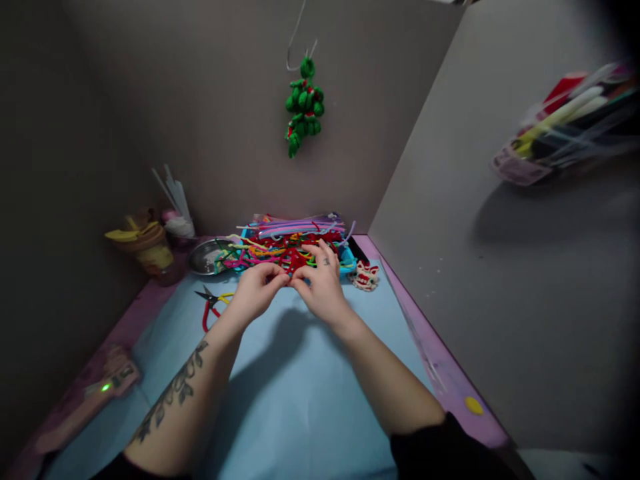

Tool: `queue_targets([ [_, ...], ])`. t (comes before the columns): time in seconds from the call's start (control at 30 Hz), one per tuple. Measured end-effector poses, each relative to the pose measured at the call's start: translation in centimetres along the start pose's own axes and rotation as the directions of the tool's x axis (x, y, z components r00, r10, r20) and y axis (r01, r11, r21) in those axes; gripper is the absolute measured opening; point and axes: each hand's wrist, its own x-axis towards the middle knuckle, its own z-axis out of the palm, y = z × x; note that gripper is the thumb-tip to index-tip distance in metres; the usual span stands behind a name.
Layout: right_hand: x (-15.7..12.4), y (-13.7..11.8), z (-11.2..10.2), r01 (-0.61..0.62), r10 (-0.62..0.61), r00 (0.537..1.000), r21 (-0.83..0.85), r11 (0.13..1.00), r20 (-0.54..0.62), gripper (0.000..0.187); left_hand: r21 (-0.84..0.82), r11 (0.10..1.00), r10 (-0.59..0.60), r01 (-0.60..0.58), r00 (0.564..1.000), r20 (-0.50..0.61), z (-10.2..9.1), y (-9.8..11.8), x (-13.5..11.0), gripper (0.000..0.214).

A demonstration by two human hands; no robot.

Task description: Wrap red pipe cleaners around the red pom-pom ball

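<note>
My left hand (256,292) and my right hand (324,288) meet at the fingertips above the front of a blue tray (349,269). Both are closed in a pinch on what looks like a bent red pipe cleaner (293,260). Its exact shape blurs into the red pieces behind it. The other fingers of my right hand are raised and bent. The tray is heaped with colourful pipe cleaners (295,229), mostly purple, red, orange and green. Left of my left hand, pliers (212,305) with red and yellow handles lie spread on the blue mat.
A metal bowl (204,259), a pot (155,253) and a cup with white sticks (180,223) stand left. A glue gun (95,393) with a green light lies front left. A red-and-white piece (365,276) sits right of the tray. Green trinkets (305,100) hang on the wall.
</note>
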Motion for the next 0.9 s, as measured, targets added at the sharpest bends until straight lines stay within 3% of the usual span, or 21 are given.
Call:
queue_targets([
  [0.17,0.2,0.1,-0.4,-0.001,0.001,1.0,0.024,1.0,0.018,0.014,-0.221,0.967,-0.112,0.123,0.992,0.061,-0.3,-0.3,0.1,0.028],
  [0.3,0.1,-0.1,-0.5,0.008,-0.008,1.0,0.02,1.0,0.017,0.019,-0.358,0.921,-0.141,0.151,0.989,0.055,-0.1,-0.5,0.2,0.029],
  [0.37,0.2,0.2,-0.6,0.024,-0.023,1.0,0.127,0.992,-0.007,0.018,-0.5,0.852,-0.164,0.155,0.986,0.026,-0.2,-0.6,0.4,0.027],
  [0.43,0.4,0.8,-0.7,0.007,0.003,1.0,0.324,0.946,-0.03,0.044,-0.69,0.699,-0.216,0.189,0.975,0.049,-0.5,-0.9,0.7,0.022],
  [0.5,0.7,1.6,-0.6,-0.092,0.112,0.994,0.554,0.827,-0.002,0.07,-0.842,0.475,-0.272,0.256,0.952,0.136,-0.9,-1.2,1.0,0.014],
  [0.53,0.8,1.9,-0.4,-0.173,0.189,0.981,0.657,0.734,0.048,0.073,-0.887,0.361,-0.289,0.289,0.939,0.189,-1.0,-1.4,1.1,0.01],
  [0.63,1.1,2.3,0.2,-0.434,0.342,0.883,0.834,0.341,0.32,0.058,-0.941,0.108,-0.3,0.322,0.913,0.278,-0.8,-1.8,1.2,0.008],
  [0.7,1.3,2.0,0.4,-0.529,0.294,0.822,0.845,0.077,0.487,0.04,-0.946,0.044,-0.272,0.321,0.915,0.297,-0.3,-2.0,1.2,0.011],
  [0.77,1.4,1.6,0.3,-0.531,0.216,0.814,0.841,-0.102,0.54,0.026,-0.943,0.032,-0.239,0.33,0.919,0.313,0.3,-2.1,1.0,0.013],
  [0.9,1.7,1.3,-0.2,-0.469,0.218,0.824,0.845,-0.255,0.523,0.018,-0.919,0.023,-0.225,0.393,0.898,0.379,1.2,-2.5,0.9,0.013],
])
